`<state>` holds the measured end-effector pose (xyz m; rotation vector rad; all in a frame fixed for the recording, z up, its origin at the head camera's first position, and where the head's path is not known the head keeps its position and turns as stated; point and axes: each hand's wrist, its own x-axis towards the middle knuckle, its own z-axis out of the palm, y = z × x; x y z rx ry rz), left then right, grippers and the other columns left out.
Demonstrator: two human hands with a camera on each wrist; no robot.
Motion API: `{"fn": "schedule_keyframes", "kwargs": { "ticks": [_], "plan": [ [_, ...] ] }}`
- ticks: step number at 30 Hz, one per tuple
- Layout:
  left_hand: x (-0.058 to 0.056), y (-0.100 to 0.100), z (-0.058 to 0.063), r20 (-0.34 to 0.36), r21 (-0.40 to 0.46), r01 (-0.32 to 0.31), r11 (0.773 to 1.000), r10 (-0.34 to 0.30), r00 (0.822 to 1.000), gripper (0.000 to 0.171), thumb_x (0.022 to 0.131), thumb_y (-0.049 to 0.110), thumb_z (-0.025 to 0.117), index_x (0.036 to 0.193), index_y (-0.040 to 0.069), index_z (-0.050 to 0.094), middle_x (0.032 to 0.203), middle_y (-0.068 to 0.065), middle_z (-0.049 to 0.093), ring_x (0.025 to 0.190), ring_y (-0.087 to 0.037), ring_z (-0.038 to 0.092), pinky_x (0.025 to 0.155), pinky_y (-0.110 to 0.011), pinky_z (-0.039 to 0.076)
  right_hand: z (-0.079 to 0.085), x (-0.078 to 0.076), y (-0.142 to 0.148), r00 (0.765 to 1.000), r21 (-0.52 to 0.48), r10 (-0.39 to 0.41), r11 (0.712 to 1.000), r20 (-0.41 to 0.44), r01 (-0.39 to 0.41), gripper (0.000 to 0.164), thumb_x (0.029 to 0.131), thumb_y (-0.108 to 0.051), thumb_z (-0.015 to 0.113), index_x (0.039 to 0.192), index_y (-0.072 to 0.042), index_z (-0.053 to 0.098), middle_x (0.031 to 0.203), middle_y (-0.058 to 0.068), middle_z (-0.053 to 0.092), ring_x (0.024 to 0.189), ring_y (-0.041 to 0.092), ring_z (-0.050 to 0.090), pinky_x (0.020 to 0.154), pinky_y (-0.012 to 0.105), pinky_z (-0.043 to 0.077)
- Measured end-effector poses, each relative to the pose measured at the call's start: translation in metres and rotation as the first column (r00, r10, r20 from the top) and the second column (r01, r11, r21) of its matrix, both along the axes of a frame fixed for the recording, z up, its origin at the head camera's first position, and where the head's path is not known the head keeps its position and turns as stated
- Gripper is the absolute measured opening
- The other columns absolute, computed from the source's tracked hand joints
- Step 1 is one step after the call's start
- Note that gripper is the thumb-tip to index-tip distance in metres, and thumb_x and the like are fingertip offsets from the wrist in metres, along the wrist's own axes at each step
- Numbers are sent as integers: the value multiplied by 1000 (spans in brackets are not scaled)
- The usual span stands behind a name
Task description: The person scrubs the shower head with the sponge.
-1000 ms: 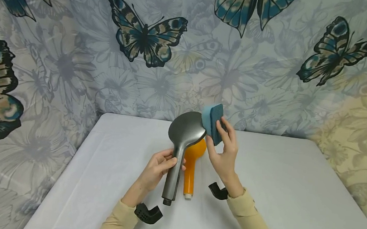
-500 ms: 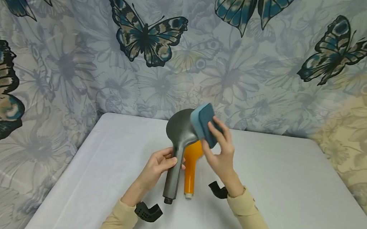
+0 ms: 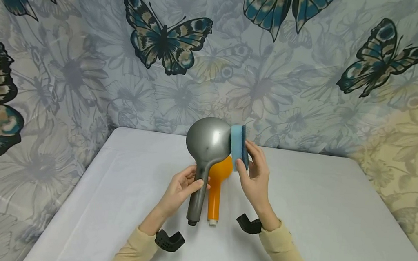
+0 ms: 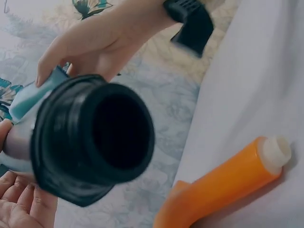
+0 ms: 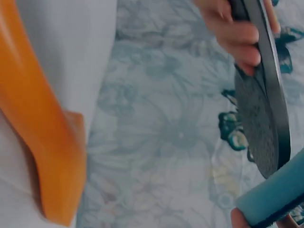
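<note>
My left hand [image 3: 180, 189] grips the handle of a grey shower head [image 3: 208, 140], held up above the table with its smooth back facing the head camera. Between the fingers and thumb of my right hand [image 3: 256, 179] is a blue sponge [image 3: 236, 147] with a darker scouring side. The sponge's light side touches the right rim of the shower head. In the right wrist view the perforated spray face [image 5: 256, 123] shows, with the sponge [image 5: 275, 190] at its edge. The handle's open threaded end [image 4: 118, 133] fills the middle of the left wrist view.
An orange shower head [image 3: 216, 188] with a white connector end lies on the white-covered table [image 3: 320, 213], behind the grey one. Part of its head is hidden. Black wrist mounts [image 3: 170, 241] stick out from both wrists. A butterfly-patterned cloth [image 3: 271, 90] hangs behind the table.
The sponge has passed from the right rim onto the shower head's back and returned to the rim. The shower head has tilted, its back now turned more toward the head camera.
</note>
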<state>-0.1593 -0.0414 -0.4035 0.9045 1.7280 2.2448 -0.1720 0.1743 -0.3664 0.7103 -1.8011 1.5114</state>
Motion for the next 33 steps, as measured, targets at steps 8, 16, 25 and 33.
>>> {"fn": "schedule_keyframes", "kwargs": {
  "ticks": [8, 16, 25, 33],
  "plan": [
    [-1, -11, 6, -101, -210, -21, 977, 0, 995, 37, 92, 5, 56, 128, 0, 48, 111, -17, 58, 90, -31, 61, 79, -36, 50, 8, -1, 9, 989, -15, -97, 995, 109, 99, 38, 91, 14, 42, 129, 12, 44, 129, 20, 46, 112, 18, 49, 91, 24, 41],
    [-4, -7, 3, -157, -220, -202, 954, 169, 973, 33, 91, 4, 58, 123, -2, 53, 99, -18, 64, 85, -26, 63, 73, -29, 51, 13, -5, 12, 986, -13, -83, 996, 142, 85, 39, 94, 6, 45, 132, 4, 45, 133, 17, 46, 114, 21, 49, 90, 24, 43],
    [-7, -15, 4, -146, -237, -228, 945, 197, 970, 35, 91, 4, 58, 125, -1, 52, 105, -19, 63, 87, -25, 64, 76, -30, 52, -5, 6, 4, 977, -11, -70, 997, 200, 74, 37, 93, 8, 46, 130, 8, 44, 129, 18, 47, 108, 14, 52, 88, 20, 43],
    [-9, -15, -5, -484, -413, -394, 821, 169, 858, 35, 89, 7, 61, 123, 0, 55, 109, -11, 62, 80, -18, 56, 69, -30, 47, 40, 7, 2, 994, 101, -88, 992, 63, 81, 33, 91, 12, 44, 124, 16, 47, 127, 32, 42, 120, 28, 43, 96, 24, 37]
  ]
}}
